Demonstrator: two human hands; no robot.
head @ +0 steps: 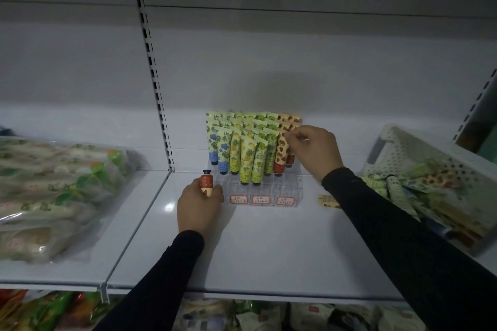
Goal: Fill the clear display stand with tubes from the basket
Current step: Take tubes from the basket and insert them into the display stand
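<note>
The left hand [200, 207] is wrapped around an orange tube [206, 183], cap up, just beside the left front corner of the clear display stand [262, 191] on the shelf [269, 244]. The right hand [313, 149] pinches the top of an orange-patterned tube [281, 154] in the stand's right column, apparently thumb against forefinger. The basket [408, 148] of tubes sits to the right.

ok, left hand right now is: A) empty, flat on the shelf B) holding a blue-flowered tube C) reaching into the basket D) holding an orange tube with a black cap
D: the left hand grips an orange tube, black cap up, beside the clear display stand.
</note>
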